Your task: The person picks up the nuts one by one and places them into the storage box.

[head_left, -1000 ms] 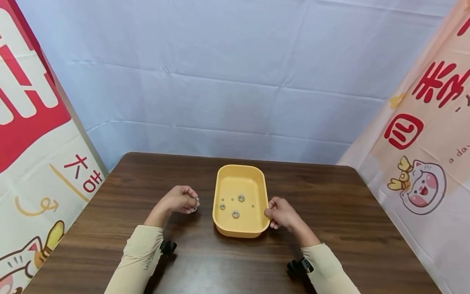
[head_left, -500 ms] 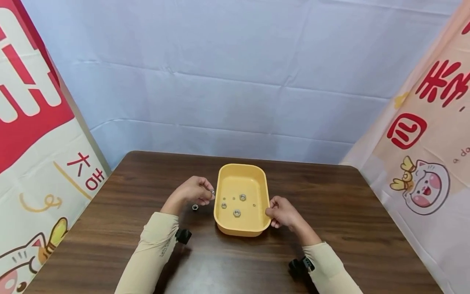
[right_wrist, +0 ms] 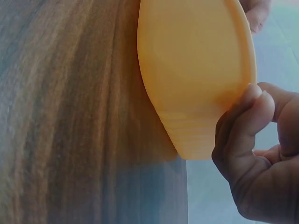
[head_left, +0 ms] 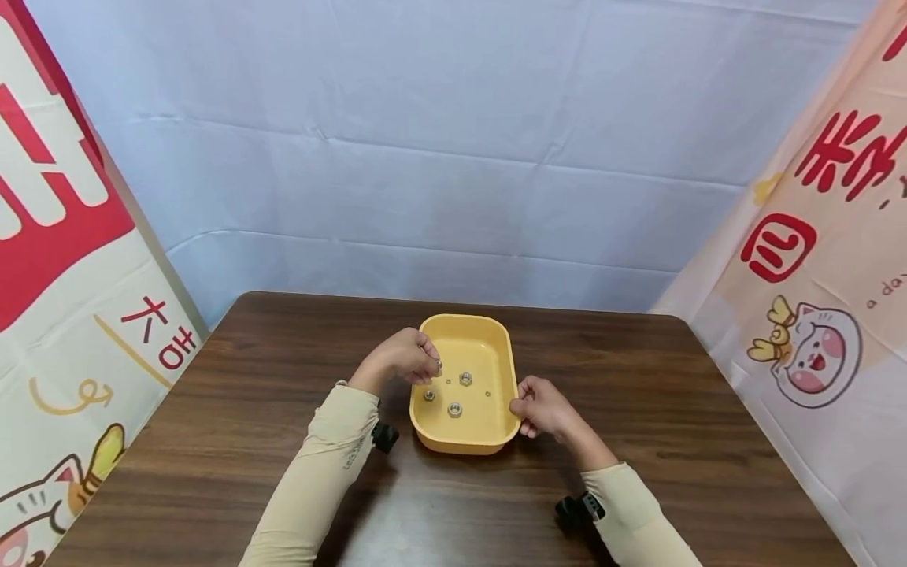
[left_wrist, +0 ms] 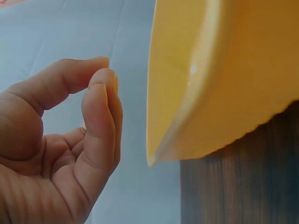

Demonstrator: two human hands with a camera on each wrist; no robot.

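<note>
A yellow tray point(head_left: 471, 429) stands on the table, with metal hex nuts of different sizes on its floor. Two larger nuts, one middle one point(head_left: 465, 379) and one nearer the front point(head_left: 454, 409), lie there beside a medium nut point(head_left: 429, 395) and tiny ones point(head_left: 487, 394). Over the tray's left side, my left hand point(head_left: 411, 356) pinches a small metal nut point(head_left: 439, 364) at its fingertips. In the left wrist view the fingers hide that nut. My right hand point(right_wrist: 261, 140) grips the right rim of the tray between thumb and fingers.
The dark wooden table point(head_left: 638, 394) extends around the tray on all sides. Pale cloth point(head_left: 425, 197) hangs behind it, with printed banners point(head_left: 801, 331) at both sides. Each wrist carries a small black camera point(head_left: 385, 435).
My left hand has lifted a nut off the table and carried it right, over the tray. Another nut seen on the table is now hidden behind the left forearm. The right hand stays put.
</note>
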